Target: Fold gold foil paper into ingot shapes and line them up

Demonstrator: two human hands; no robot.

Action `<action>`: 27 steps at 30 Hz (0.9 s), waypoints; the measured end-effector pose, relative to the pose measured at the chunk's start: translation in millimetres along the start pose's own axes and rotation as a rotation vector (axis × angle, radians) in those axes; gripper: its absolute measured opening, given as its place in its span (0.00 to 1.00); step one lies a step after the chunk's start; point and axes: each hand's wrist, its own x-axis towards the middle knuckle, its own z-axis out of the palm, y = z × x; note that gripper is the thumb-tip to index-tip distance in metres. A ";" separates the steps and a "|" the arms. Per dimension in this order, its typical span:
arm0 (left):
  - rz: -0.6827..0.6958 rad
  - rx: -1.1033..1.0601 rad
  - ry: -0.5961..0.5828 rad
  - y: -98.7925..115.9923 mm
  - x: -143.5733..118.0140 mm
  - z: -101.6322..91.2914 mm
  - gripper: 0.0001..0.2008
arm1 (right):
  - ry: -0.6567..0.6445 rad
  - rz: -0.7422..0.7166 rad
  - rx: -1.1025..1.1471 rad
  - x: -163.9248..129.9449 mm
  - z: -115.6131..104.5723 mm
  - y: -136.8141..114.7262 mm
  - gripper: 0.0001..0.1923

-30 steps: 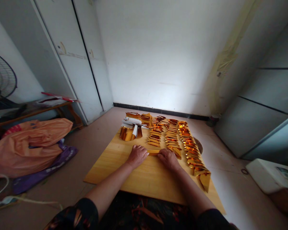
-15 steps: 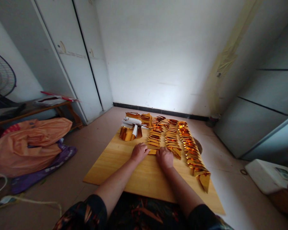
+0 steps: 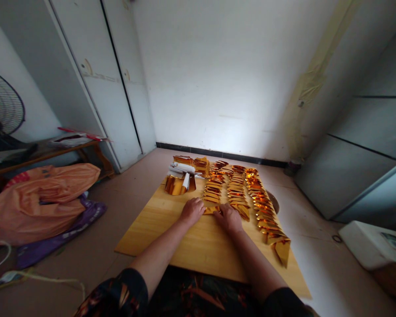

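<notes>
The left hand (image 3: 192,211) and the right hand (image 3: 230,217) press together on a folded gold foil piece (image 3: 212,210), fingers curled down onto it from either side; the piece lies flat on the wooden board (image 3: 171,224), at the near end of the leftmost of three rows of folded gold pieces (image 3: 237,191); both forearms stretch forward from the near edge of the board, palms down, knuckles up; at the far left corner of the board sits a curled stack of gold foil sheets (image 3: 179,181); the board rests low over a pale tiled floor (image 3: 125,202); left of the board lie an orange plastic bag (image 3: 42,198) and a fan (image 3: 3,108); beyond the board stands a white wall (image 3: 224,75).
</notes>
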 end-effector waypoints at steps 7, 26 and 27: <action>-0.002 0.029 -0.018 -0.3 0.0 0.0 0.07 | -0.049 0.088 -0.007 2.6 -0.8 -6.1 0.14; -0.148 0.020 -0.179 2.7 12.3 -11.1 0.10 | -0.002 0.226 -0.115 -0.7 5.1 -30.5 0.13; -0.152 0.021 -0.184 3.1 12.5 -11.5 0.10 | 0.002 0.229 -0.118 -1.0 5.6 -30.5 0.14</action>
